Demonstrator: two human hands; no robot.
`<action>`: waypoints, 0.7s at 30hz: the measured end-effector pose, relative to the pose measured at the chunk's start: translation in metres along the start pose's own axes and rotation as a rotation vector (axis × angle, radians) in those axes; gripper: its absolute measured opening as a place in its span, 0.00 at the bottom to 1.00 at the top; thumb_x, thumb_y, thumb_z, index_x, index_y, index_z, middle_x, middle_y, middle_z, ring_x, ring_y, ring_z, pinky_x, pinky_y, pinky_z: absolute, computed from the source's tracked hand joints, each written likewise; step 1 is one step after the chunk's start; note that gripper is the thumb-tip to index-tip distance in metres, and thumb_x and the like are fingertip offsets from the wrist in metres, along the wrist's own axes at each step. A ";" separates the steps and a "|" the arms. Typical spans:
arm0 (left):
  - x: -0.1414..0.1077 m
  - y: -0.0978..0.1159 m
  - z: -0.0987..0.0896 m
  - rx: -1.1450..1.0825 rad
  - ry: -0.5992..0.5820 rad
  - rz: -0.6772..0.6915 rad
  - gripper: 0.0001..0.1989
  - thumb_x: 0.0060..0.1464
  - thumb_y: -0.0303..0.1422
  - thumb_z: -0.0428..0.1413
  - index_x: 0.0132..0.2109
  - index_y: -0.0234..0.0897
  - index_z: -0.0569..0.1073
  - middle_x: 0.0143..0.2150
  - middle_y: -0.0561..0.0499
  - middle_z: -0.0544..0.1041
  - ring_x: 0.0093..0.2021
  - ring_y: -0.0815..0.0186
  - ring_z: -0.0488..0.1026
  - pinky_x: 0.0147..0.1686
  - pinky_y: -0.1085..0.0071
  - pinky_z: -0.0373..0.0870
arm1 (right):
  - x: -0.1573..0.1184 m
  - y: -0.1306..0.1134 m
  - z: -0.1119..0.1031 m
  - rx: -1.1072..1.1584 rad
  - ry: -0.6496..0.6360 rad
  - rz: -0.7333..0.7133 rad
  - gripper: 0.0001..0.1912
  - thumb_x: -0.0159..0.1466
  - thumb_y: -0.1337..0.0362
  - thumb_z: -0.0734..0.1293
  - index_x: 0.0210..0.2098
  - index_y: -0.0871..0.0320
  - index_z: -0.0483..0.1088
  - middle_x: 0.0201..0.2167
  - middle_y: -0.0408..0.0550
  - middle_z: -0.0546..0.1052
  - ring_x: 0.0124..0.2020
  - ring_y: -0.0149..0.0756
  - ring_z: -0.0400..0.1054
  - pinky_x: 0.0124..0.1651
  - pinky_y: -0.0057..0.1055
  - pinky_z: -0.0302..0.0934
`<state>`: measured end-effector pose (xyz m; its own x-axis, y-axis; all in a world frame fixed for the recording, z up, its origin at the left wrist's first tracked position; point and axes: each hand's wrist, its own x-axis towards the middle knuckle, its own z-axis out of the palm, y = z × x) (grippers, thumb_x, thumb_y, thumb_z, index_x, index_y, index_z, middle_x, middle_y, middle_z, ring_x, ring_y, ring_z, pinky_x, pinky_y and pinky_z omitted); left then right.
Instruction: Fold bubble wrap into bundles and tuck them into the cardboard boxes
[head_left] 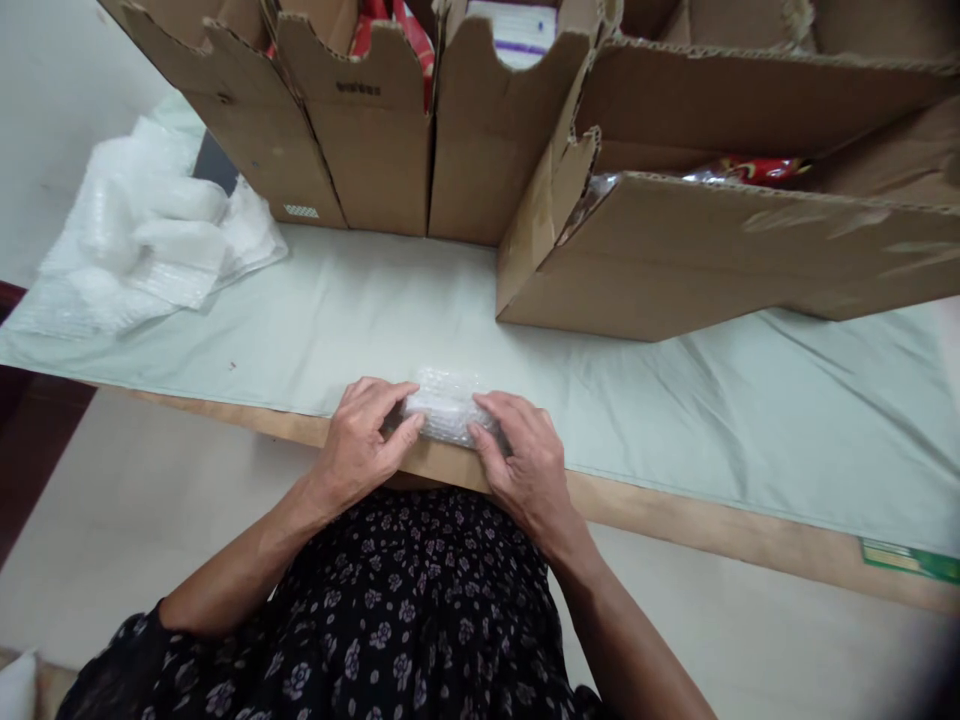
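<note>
A small roll of clear bubble wrap lies at the table's front edge, directly before my body. My left hand grips its left end, with the thumb on the near side and the fingers over the top. At the right end, my right hand holds it in the same way, thumb toward the middle. Whatever the wrap may contain cannot be made out. Both hands rest close to the table edge.
Tall cardboard boxes stand along the back, some holding red packets. A wider carton stands at the back right. Crumpled bubble wrap is piled at the back left on the pale green cloth. A green object shows at the right edge.
</note>
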<state>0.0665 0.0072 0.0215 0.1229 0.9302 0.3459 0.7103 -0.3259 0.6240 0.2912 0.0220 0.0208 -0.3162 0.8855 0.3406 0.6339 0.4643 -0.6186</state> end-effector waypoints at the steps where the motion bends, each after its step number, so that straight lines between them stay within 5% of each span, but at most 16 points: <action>1: 0.003 0.000 0.003 0.045 0.011 -0.008 0.10 0.66 0.33 0.58 0.53 0.37 0.76 0.43 0.46 0.82 0.44 0.58 0.76 0.46 0.57 0.73 | -0.001 0.000 0.000 -0.044 0.043 -0.021 0.14 0.73 0.63 0.66 0.56 0.54 0.75 0.51 0.53 0.81 0.52 0.44 0.75 0.51 0.42 0.66; 8: 0.009 0.000 0.009 0.010 0.076 -0.121 0.14 0.65 0.36 0.59 0.55 0.38 0.76 0.47 0.45 0.79 0.46 0.59 0.77 0.47 0.60 0.76 | 0.002 0.001 0.005 -0.165 -0.097 -0.145 0.11 0.72 0.64 0.67 0.53 0.53 0.75 0.52 0.51 0.82 0.53 0.46 0.74 0.54 0.44 0.64; 12: -0.003 0.009 0.003 -0.318 0.102 -0.329 0.21 0.65 0.38 0.59 0.62 0.37 0.72 0.52 0.43 0.80 0.48 0.62 0.79 0.49 0.63 0.80 | 0.009 0.002 0.002 0.064 0.025 0.055 0.09 0.73 0.63 0.66 0.49 0.55 0.78 0.44 0.49 0.84 0.44 0.40 0.77 0.50 0.40 0.69; 15: -0.008 0.019 0.005 -0.555 0.005 -0.456 0.24 0.66 0.38 0.58 0.66 0.36 0.69 0.58 0.39 0.80 0.54 0.58 0.81 0.56 0.59 0.80 | 0.009 -0.002 -0.002 0.302 0.024 0.270 0.10 0.71 0.59 0.67 0.47 0.53 0.79 0.42 0.47 0.84 0.42 0.39 0.78 0.48 0.37 0.72; 21: 0.000 0.043 0.027 -0.865 -0.135 -0.442 0.19 0.69 0.38 0.56 0.63 0.39 0.72 0.60 0.42 0.80 0.59 0.56 0.79 0.60 0.57 0.78 | -0.010 -0.010 0.003 0.758 -0.009 0.477 0.13 0.71 0.55 0.67 0.48 0.55 0.76 0.40 0.47 0.82 0.39 0.34 0.76 0.43 0.31 0.72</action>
<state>0.1159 -0.0026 0.0291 0.0848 0.9922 -0.0915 -0.0346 0.0948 0.9949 0.2857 0.0086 0.0220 -0.1461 0.9863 -0.0759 0.0634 -0.0673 -0.9957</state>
